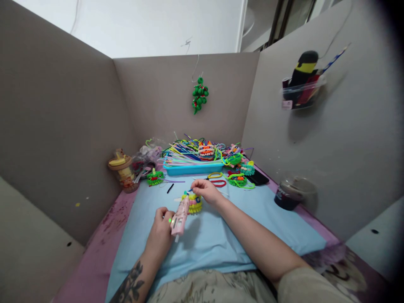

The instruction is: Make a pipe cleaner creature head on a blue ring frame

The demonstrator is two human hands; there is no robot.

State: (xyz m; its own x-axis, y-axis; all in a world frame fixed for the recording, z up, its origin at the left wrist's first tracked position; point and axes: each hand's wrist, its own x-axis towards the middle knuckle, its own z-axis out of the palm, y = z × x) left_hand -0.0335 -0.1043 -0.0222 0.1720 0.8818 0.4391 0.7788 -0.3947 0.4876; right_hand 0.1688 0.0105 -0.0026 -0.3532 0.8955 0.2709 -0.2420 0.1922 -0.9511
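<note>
glue gun (180,215) in left grip (161,233)

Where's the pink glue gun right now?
In the head view, the pink glue gun is in the left hand near the middle of the blue mat, its tip at the yellow-green pipe-cleaner piece under the right hand.

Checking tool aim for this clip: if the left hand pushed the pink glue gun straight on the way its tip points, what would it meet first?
The left hand aims the pink glue gun up and away; its tip is already at the small yellow-green pipe-cleaner piece that the right hand steadies. Whether they touch is unclear.
</note>
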